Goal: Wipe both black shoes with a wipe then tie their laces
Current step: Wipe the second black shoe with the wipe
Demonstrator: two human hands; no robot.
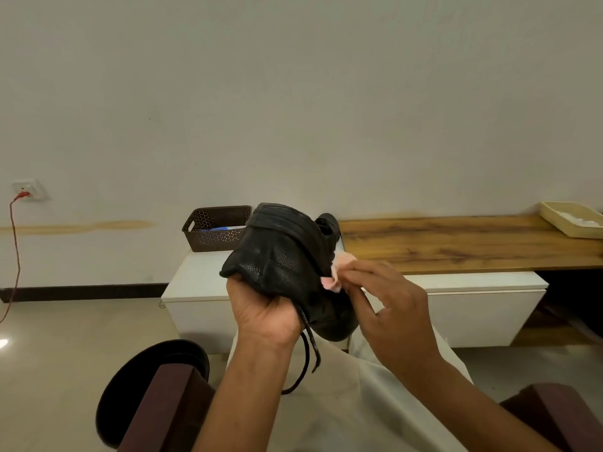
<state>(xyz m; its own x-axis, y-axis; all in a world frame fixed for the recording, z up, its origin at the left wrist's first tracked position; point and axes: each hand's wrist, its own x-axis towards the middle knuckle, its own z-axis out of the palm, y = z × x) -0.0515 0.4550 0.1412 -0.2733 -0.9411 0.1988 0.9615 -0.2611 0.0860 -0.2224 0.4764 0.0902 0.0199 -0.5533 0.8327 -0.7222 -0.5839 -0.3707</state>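
My left hand [264,308] grips a black shoe [284,259] from below, holding it up on its side with the ridged sole turned upward and away. Its loose black laces [308,357] dangle down over my lap. My right hand [388,305] pinches a small pink wipe [336,272] and presses it against the shoe's right side. Behind the held shoe, part of a second black shoe [328,223] shows on the white cabinet.
A brown perforated basket [212,234] stands on the low white cabinet [192,282]. A wooden shelf [456,246] runs to the right, with a cream tray [569,220] at its far end. Dark chair arms [156,409] flank my lap. A red cable hangs from a wall socket [27,190].
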